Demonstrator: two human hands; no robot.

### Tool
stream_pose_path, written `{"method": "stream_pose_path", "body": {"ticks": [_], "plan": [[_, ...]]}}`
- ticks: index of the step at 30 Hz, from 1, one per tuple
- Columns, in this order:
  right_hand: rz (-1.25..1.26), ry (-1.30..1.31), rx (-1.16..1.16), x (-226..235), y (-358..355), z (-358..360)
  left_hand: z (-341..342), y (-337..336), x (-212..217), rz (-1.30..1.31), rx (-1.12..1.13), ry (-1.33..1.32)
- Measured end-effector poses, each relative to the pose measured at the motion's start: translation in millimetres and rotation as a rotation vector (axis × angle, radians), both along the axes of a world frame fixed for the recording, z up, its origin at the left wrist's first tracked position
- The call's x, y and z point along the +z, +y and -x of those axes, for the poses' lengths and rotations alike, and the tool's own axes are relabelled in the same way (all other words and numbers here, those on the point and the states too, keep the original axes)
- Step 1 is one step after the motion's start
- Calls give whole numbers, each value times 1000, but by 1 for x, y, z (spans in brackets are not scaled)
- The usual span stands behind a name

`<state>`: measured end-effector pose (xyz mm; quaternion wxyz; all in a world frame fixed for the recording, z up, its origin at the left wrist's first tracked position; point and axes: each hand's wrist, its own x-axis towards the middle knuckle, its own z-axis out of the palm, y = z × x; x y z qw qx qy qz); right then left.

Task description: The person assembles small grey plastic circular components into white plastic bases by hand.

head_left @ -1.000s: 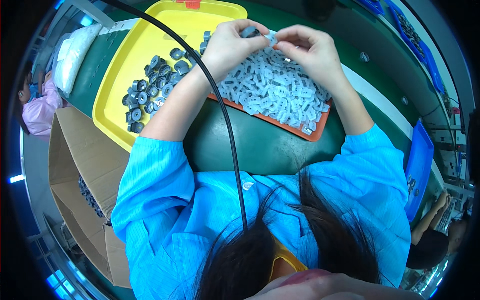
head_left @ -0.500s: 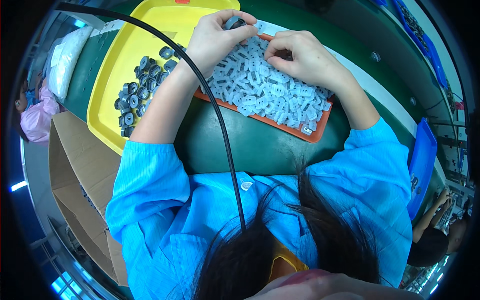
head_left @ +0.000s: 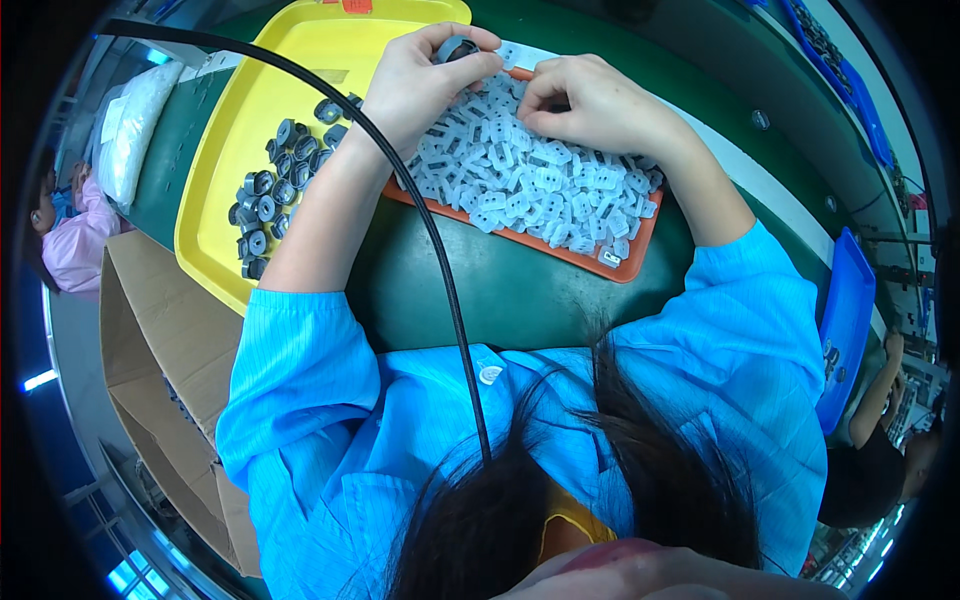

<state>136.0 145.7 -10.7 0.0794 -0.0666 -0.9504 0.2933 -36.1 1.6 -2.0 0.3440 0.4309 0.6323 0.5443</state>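
My left hand (head_left: 425,82) is closed around a small dark grey ring-shaped part (head_left: 456,48), pinched between thumb and fingers above the far end of an orange tray (head_left: 560,252). The tray is heaped with several small white plastic clips (head_left: 540,185). My right hand (head_left: 590,100) rests palm down on that heap, its fingertips curled among the clips; whether it grips one is hidden. A yellow tray (head_left: 225,160) to the left carries several dark grey ring parts (head_left: 275,190).
A green belt surface (head_left: 500,300) lies under both trays. An open cardboard box (head_left: 160,370) stands at my left, a blue tray (head_left: 845,330) at my right. Other people sit at far left (head_left: 70,235) and lower right (head_left: 880,450). A black cable (head_left: 440,260) crosses the view.
Both hands have come down from mid-air onto the orange tray. The left hand now holds a dark ring part; the right hand has settled on the white clips.
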Motion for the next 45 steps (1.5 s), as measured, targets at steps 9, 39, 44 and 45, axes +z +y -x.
{"method": "stream_pose_path", "body": {"ticks": [9, 39, 44, 45], "plan": [[17, -190, 137, 23, 14, 14, 5, 2, 5, 45, -4, -16], [519, -186, -508, 47, 192, -28, -4, 6, 4, 80, 46, -120], [638, -263, -430, 30, 157, -39, -2, 2, 1, 66, 67, -102], [704, -243, -385, 21, 151, -48, -3, 3, 1, 88, 57, -67]]}}
